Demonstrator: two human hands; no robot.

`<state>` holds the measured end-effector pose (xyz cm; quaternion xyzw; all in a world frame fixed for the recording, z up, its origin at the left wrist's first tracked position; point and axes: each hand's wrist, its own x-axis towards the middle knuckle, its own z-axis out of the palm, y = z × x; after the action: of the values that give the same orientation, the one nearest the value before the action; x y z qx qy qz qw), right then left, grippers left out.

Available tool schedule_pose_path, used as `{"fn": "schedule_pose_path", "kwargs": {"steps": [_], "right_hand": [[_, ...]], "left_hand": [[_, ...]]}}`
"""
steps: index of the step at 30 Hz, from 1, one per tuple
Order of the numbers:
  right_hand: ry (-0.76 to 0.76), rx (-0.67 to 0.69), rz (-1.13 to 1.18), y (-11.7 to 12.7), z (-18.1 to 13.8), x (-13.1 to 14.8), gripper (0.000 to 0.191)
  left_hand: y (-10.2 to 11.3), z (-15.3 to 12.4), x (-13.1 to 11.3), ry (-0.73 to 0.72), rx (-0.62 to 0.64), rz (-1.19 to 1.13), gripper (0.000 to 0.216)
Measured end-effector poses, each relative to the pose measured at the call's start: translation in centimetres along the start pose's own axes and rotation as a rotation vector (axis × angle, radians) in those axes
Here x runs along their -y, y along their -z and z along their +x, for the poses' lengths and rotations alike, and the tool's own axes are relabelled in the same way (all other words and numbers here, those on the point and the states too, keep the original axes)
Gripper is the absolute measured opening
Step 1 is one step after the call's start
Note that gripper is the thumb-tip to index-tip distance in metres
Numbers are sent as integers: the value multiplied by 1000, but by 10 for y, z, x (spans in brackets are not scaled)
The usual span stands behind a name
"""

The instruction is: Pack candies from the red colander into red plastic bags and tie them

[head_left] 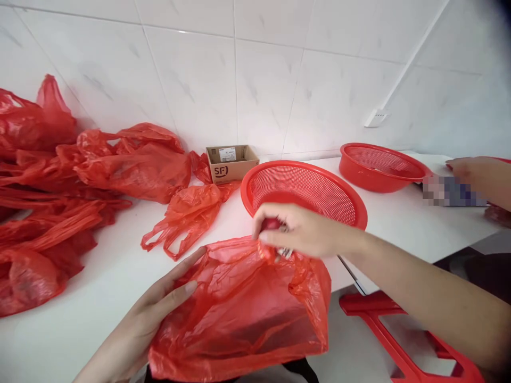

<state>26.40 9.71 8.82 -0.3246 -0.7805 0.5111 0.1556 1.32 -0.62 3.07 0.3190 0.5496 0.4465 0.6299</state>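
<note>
A red plastic bag [247, 314] hangs at the table's front edge, its mouth facing up. My left hand [159, 303] holds its left side, thumb and forefinger along the rim. Over the far rim of the bag, my right hand [299, 229] is closed around a bunch of small items [273, 234]: a round dark-red one, an orange-red one and something pale with dark marks. Their exact kind cannot be made out. Just behind the right hand stands a red mesh basket [303, 175], its lower front hidden by the hand and forearm.
Crumpled red plastic bags [131, 159] cover the table's left side, with a single bag [187, 213] nearer. A cardboard box [233, 162] stands by the wall. To the right are a second red basket [367, 173], another person's hand [475, 173] and a red plastic stool [379, 314].
</note>
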Motion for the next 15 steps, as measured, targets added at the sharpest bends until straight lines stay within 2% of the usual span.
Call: {"fn": "schedule_pose_path", "kwargs": {"steps": [3, 6, 11, 15], "right_hand": [[-5, 87, -250, -34, 4, 1, 19], [-25, 87, -424, -41, 9, -12, 34], [-38, 65, -392, -29, 14, -19, 40], [-31, 19, -302, -31, 17, -8, 41]], "left_hand": [[0, -1, 2, 5, 31, -45, 66], [3, -5, 5, -4, 33, -45, 73], [9, -11, 4, -56, -17, 59, 77], [10, -11, 3, -49, 6, -20, 77]]}}
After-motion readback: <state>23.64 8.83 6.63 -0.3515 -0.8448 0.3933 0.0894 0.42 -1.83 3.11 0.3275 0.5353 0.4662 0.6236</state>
